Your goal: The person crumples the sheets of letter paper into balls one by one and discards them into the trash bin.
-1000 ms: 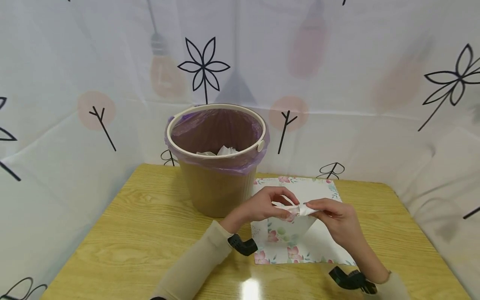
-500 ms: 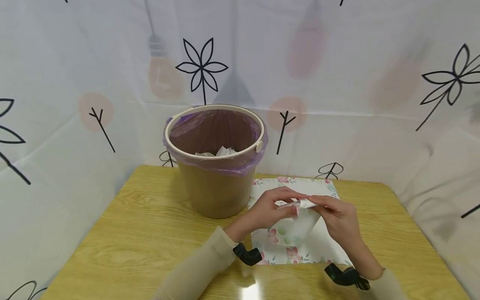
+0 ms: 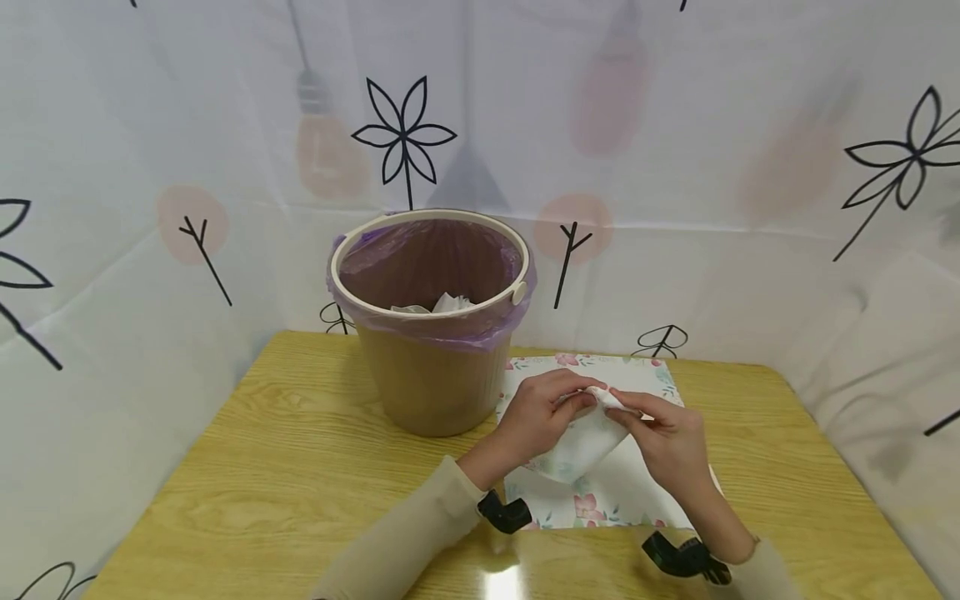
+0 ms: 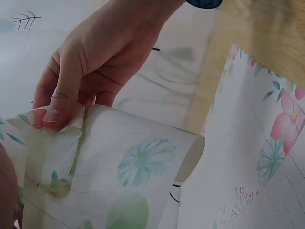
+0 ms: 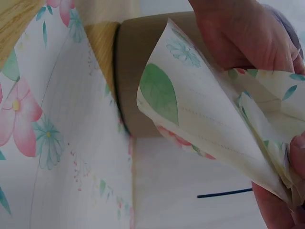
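Both hands hold a flower-printed sheet of paper (image 3: 581, 454) over the table, its top edge bunched and its lower part hanging to a point. My left hand (image 3: 528, 425) pinches the bunched edge between thumb and fingers. Close beside it, my right hand (image 3: 671, 437) pinches the same edge from the right. The left wrist view shows the right thumb pressed on a crumpled fold, while the rest of the paper (image 4: 143, 160) curls away. In the right wrist view the paper (image 5: 205, 117) forms a slanted, folded flap. Some fingers are hidden behind it.
A second flower-bordered sheet (image 3: 637, 492) lies flat on the wooden table (image 3: 285, 467) beneath the hands. Left of it stands a brown bin (image 3: 431, 392) with a purple liner (image 3: 480, 335) and crumpled white paper (image 3: 452, 303) inside. A printed cloth (image 3: 675, 275) hangs behind.
The fingertips have shifted along the paper's top edge, which is now more bunched. My left hand has moved slightly right, and the hanging part of the paper has swung left.
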Demonstrator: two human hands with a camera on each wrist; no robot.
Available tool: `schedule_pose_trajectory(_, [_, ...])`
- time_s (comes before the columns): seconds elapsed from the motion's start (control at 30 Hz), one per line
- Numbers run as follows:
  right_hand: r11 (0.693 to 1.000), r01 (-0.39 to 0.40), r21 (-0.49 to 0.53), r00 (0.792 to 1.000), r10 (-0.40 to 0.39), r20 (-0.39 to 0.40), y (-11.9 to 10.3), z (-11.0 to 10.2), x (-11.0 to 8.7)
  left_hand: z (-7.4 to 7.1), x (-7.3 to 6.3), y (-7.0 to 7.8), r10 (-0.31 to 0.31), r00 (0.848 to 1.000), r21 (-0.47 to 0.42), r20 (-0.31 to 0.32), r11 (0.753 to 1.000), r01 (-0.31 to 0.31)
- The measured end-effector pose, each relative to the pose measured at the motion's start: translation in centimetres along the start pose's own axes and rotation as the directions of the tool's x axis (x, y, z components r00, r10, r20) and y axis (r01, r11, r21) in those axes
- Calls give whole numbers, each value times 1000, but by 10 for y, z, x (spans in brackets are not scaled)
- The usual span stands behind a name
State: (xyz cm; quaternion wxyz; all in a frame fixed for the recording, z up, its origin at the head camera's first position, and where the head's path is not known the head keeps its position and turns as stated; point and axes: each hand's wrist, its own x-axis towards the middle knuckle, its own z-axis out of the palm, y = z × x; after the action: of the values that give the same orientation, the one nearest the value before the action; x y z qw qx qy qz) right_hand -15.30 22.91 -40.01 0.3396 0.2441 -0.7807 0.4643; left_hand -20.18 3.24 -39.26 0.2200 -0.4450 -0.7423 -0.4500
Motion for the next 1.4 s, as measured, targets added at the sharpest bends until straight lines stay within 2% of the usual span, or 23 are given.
schedule_pose_trajectory(0.1, [999,-8,37,999,7,46,-2,0,0,-1,1,1,29,999,59,-36,998,-26])
schedule_pose_trajectory(0.23, [1000,18,-2,994,-17,104,-7,-2,2,-2,2,0,61,995,119,-79,992,-51])
schedule_pose_trajectory(0.4, [997,49,-58,985,-39,167,-14,-5,9,-3,3,0,79,993,149,-90,987,-65])
schedule_pose_trajectory(0.63, [991,-6,-134,979,33,200,-16,-7,14,-2,0,-2,122,992,119,-38,986,-116])
schedule_pose_trajectory(0.8, [979,-30,-202,989,58,135,-17,-7,14,-2,-1,-3,163,986,98,32,981,-165])
schedule_pose_trajectory(0.93, [984,-7,-177,996,23,87,-13,-7,14,-3,-1,-2,152,985,36,86,987,-155])
schedule_pose_trajectory(1.03, [990,49,-134,997,-39,73,-10,-6,13,-4,0,-1,98,991,1,93,995,-99])
schedule_pose_trajectory(1.1, [988,88,-129,995,-80,61,-10,-6,13,-4,2,0,17,994,-9,106,1000,-17])
schedule_pose_trajectory(1.17, [982,122,-146,992,-117,43,-10,-5,14,-5,4,1,-97,985,-3,142,995,98])
schedule_pose_trajectory(1.2, [978,137,-156,991,-133,33,-10,-5,14,-6,5,1,-159,973,3,168,987,161])
schedule_pose_trajectory(1.27, [971,163,-177,987,-163,14,-11,-5,14,-7,6,0,-268,937,12,222,962,272])
schedule_pose_trajectory(1.33, [964,190,-185,981,-193,1,-10,-5,14,-9,7,0,-335,905,6,261,938,345])
schedule_pose_trajectory(1.4, [965,203,-166,979,-205,5,-9,-4,13,-10,7,0,-369,886,-18,279,921,390])
